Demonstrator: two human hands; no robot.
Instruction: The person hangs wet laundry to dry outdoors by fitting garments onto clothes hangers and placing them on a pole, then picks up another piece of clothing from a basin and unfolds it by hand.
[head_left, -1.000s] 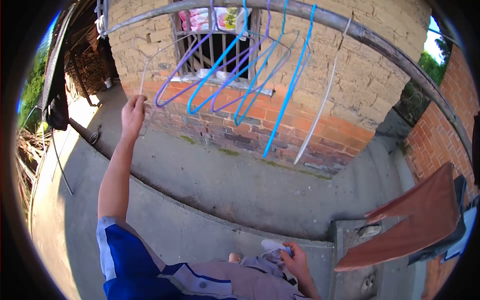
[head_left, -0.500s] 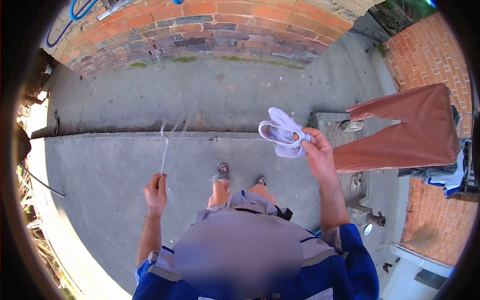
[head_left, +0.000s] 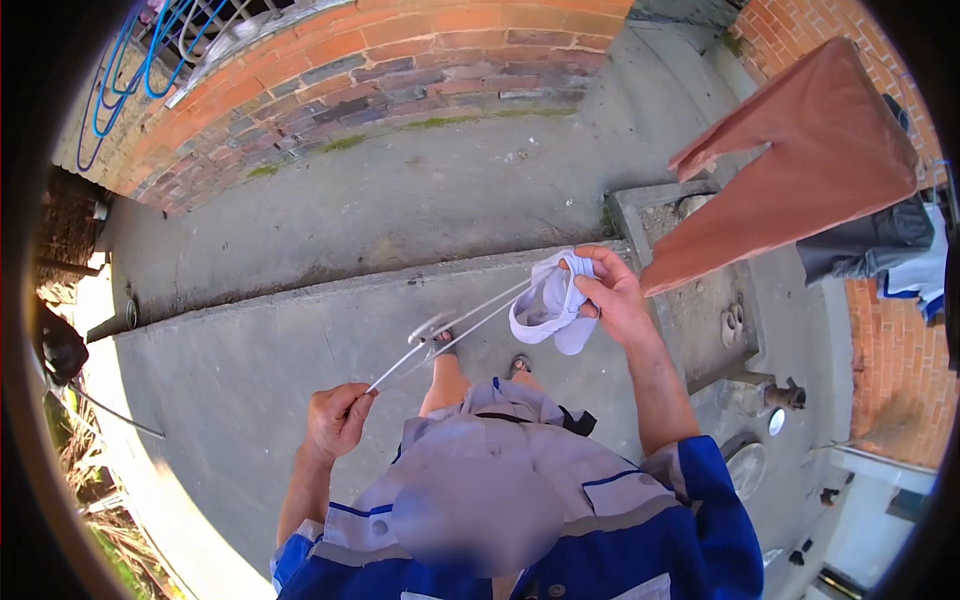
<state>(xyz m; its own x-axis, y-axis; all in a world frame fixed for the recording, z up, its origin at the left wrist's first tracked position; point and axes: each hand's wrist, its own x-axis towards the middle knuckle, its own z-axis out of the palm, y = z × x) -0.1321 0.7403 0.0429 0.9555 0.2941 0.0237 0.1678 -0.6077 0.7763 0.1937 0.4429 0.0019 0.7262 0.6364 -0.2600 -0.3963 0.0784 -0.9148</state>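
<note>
My left hand (head_left: 340, 420) is closed round one end of a thin white clothes hanger (head_left: 402, 361), which points up and to the right. Its hook (head_left: 432, 326) shows over the ground near my foot. In my right hand (head_left: 610, 290) I pinch a small pale lavender garment, which looks like underpants (head_left: 550, 310), between thumb and fingers. The far end of the hanger reaches the garment's left side; whether it passes inside the cloth, I cannot tell.
Brown trousers (head_left: 790, 170) hang at the right, with dark and blue-white clothes behind them. Below is a low concrete trough (head_left: 690, 300) with a pair of slippers (head_left: 732, 326). A brick wall (head_left: 400, 80) and blue hangers (head_left: 150, 60) stand ahead. A concrete step edge (head_left: 300, 293) crosses the ground.
The hanger has swung from upright at the left across to the garment. My left hand has moved slightly right and down. The garment has turned in my right hand, and the view has tilted.
</note>
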